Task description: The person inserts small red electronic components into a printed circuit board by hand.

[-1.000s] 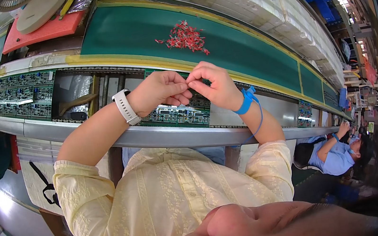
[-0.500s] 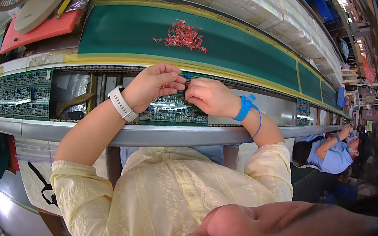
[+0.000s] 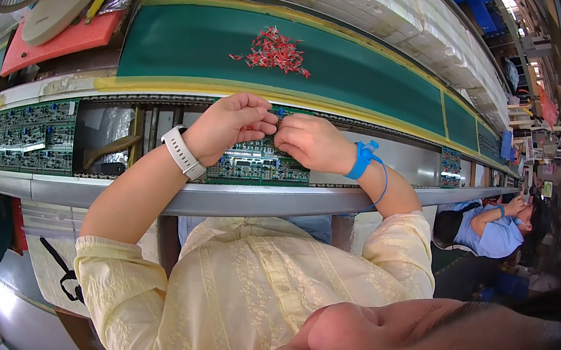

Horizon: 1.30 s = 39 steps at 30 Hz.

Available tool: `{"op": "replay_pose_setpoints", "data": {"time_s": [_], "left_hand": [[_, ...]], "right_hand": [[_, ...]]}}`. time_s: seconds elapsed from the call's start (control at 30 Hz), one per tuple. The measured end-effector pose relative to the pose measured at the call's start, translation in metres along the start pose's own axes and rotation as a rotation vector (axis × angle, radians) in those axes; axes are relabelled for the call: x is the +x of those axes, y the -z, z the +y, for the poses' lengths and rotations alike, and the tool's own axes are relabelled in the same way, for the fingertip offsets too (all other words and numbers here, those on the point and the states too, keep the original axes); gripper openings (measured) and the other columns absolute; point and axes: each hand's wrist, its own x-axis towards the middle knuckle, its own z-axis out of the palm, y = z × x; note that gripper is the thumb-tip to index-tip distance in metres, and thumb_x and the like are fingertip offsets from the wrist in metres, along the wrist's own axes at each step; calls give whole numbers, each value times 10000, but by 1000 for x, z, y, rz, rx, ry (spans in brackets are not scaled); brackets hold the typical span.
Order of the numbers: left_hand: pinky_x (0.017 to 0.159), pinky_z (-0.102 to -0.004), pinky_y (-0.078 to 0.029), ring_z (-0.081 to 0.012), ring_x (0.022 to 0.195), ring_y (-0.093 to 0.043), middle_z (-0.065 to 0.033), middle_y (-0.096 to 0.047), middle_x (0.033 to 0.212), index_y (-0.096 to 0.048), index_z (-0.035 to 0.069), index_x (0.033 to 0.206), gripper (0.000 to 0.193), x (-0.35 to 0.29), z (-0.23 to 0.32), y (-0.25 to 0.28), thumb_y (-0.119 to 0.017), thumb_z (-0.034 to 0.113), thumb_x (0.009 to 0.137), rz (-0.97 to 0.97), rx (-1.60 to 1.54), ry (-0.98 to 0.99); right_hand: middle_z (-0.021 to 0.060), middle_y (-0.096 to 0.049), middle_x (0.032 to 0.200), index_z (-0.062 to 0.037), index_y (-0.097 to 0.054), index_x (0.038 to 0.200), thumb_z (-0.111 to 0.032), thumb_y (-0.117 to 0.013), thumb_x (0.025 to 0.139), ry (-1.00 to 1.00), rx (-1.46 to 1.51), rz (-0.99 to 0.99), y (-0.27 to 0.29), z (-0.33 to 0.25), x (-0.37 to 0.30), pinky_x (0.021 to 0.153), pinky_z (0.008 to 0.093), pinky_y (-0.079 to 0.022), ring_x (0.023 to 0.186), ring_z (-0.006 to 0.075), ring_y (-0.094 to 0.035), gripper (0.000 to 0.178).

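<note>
A green circuit board [image 3: 256, 169] crowded with small parts lies in the rail line in front of me, partly hidden under my hands. My left hand [image 3: 233, 126], a white watch at its wrist, is curled over the board's far left part. Bits of red show between its fingers, small red parts like those in the pile. Close beside it, my right hand [image 3: 313, 144] is closed in a pinch at the board's far side, its wrist in a blue strap with a cord. Whatever its fingertips hold is hidden. A loose pile of red components with thin leads [image 3: 275, 52] lies beyond on the green mat [image 3: 178, 40].
More circuit boards [image 3: 25, 143] sit along the rails at left, and another board [image 3: 449, 165] at right. A metal rail edge [image 3: 228, 204] runs between me and the boards. White foam blocks [image 3: 371, 0] line the back. A co-worker [image 3: 489, 227] sits at far right.
Both my hands keep almost the same place and grip over the board. The view has shifted very slightly. The co-worker's hand at far right has moved a little.
</note>
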Motion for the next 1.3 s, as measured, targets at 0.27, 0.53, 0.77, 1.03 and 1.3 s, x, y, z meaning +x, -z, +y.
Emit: {"op": "replay_pose_setpoints", "data": {"time_s": [0.27,0.53,0.77,1.03,1.3], "left_hand": [[773,-248,-473,-123,867,-576,-72,-585,978,-493,33,1058,206,1,-2,1,-510,157,895,-5,1,5],[765,-241,-471,-119,862,-572,-92,-590,982,-491,29,1063,221,1,-1,2,-516,161,888,-28,3,3],[782,-262,-470,-139,882,-570,-112,-582,998,-483,5,1083,289,1,2,0,-459,241,919,0,-2,4],[853,-315,-459,-182,936,-578,-109,-572,1033,-500,14,1076,497,-5,5,-9,-307,452,944,-13,-259,72],[856,-297,-453,-149,944,-560,-63,-567,1053,-499,20,1100,508,1,-5,-3,-298,459,943,-197,-299,78]], "right_hand": [[45,-556,804,-84,-591,796,-46,-639,694,65,-73,80,-8,2,-4,619,322,-469,740,225,-547,119],[42,-573,812,-84,-603,807,-41,-665,659,121,-121,122,-12,4,-4,600,318,-471,702,217,-551,167],[25,-557,752,-91,-622,788,-62,-662,660,186,-141,92,-3,3,-2,588,317,-462,680,205,-546,137],[32,-569,770,-91,-653,836,-54,-684,656,148,-144,144,11,-12,1,601,319,-455,694,212,-561,187],[30,-540,791,-89,-643,846,-27,-691,633,172,-166,294,2,-10,14,632,338,-434,712,221,-528,227]]}}
